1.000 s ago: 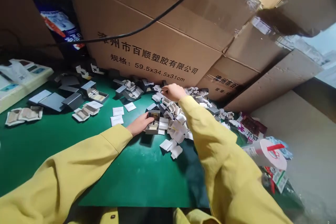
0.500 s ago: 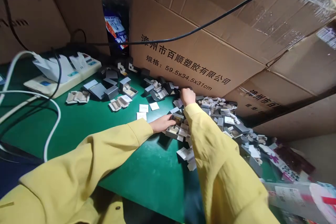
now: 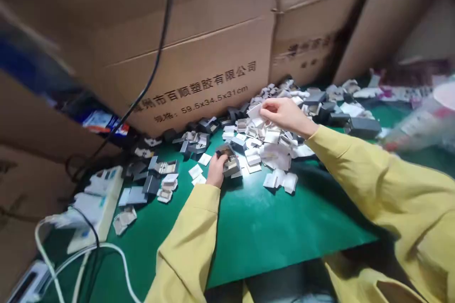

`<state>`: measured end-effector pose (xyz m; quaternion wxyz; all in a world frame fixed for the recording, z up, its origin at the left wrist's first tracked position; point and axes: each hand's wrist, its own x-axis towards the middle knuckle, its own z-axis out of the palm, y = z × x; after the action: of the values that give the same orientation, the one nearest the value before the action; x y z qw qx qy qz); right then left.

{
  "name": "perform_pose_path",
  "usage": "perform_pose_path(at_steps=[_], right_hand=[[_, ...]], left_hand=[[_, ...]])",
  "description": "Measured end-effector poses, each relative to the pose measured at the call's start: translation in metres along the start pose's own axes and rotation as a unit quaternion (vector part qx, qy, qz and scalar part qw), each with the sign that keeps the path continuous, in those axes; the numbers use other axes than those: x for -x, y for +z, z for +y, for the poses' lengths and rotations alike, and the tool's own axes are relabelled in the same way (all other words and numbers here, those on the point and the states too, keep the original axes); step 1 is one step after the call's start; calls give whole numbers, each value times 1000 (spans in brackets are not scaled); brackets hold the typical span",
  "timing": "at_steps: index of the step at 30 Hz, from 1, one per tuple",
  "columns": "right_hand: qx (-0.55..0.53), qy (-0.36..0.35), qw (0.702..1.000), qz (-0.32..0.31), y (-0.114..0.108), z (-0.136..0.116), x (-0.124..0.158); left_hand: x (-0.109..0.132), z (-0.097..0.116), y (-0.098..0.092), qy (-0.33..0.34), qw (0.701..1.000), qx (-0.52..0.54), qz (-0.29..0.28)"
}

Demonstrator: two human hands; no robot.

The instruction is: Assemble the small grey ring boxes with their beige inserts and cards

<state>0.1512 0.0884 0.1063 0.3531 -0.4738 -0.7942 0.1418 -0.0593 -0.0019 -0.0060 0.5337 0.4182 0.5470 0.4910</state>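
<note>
My left hand (image 3: 216,169) grips an open grey box (image 3: 230,160) at its left side, with the thumb over the inside, low above the green table (image 3: 263,227). Above the heap of white and beige folded pieces (image 3: 275,154), my right hand (image 3: 284,114) pinches a small white card (image 3: 255,111) between thumb and fingers. Small white squares (image 3: 195,171) lie left of my left hand. Open grey boxes (image 3: 163,165) with light inserts stand farther left.
Large cardboard cartons (image 3: 199,66) stand behind the table. A white power strip (image 3: 112,199) with cables is at the left. A black cable (image 3: 156,64) hangs in front of the cartons. At the right lies a clear plastic-wrapped roll (image 3: 423,120).
The view has turned to the right. My right hand has moved from the dark boxes by the carton to above the white pieces and now holds a card. My left hand still holds the grey box.
</note>
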Motion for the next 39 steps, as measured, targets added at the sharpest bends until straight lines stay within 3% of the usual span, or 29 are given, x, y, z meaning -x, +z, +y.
perform_pose_path(at_steps=[4,10,14,16,19,22,25,27,29,39], right_hand=[[-23,23,998,-60,-2,8,37],[51,31,998,37,-12,50,56],[151,110,975,121,-48,95,48],[176,124,968,131,-68,116,40],[218,154,959,97,-93,139,26],[250,164,952,70,-104,154,11],[242,165,956,17,-101,167,0],[209,128,968,-45,-95,174,-2],[167,141,970,-104,-88,179,-1],[42,149,980,-127,-78,187,15]], left_hand=[[-3,5,-2,15,999,-47,16],[9,3,2,59,986,-135,74],[18,3,8,58,982,-178,22],[18,4,11,54,979,-198,6],[14,9,11,77,973,-218,27],[9,11,8,77,972,-220,29],[6,12,6,75,970,-230,35],[6,12,5,72,967,-243,30],[6,12,6,76,963,-258,31],[5,10,4,81,955,-283,24]])
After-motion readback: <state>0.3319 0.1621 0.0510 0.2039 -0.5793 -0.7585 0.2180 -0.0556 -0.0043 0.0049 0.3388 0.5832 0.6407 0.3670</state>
